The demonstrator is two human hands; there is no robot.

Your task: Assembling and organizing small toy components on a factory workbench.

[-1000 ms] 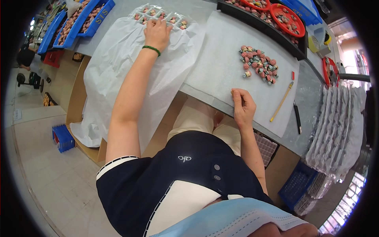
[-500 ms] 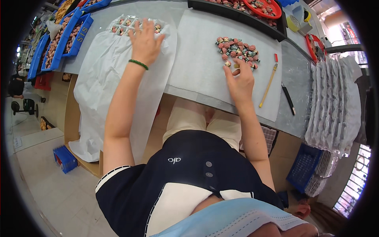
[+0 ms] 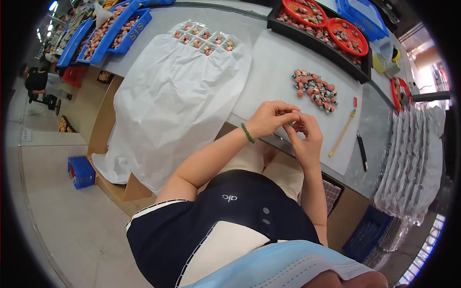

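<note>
My left hand point(image 3: 271, 119), with a green bracelet at its wrist, meets my right hand point(image 3: 308, 137) above the table's front edge. The fingertips of both are pinched together around a small figurine point(image 3: 291, 124), mostly hidden; only a bit of teal shows. Beyond them a loose pile of small pink and teal figurines point(image 3: 314, 90) lies on a white sheet point(image 3: 269, 67). To the left, a clear compartment tray point(image 3: 203, 36) holds several figurines, and crumpled white wrapping point(image 3: 177, 86) covers its near part and hangs over the table edge.
A black tray point(image 3: 314, 51) with figurines and two red round baskets point(image 3: 348, 37) stands at the back right. Right of the pile lie a yellow stick point(image 3: 342, 133) and a black pen-like tool point(image 3: 362, 151). Stacked wrapped trays point(image 3: 408, 158) stand far right; blue bins point(image 3: 128, 36) back left.
My left hand has left the compartment tray and come right to meet my right hand. My right hand has drawn back from the pile toward the table edge. The view has shifted.
</note>
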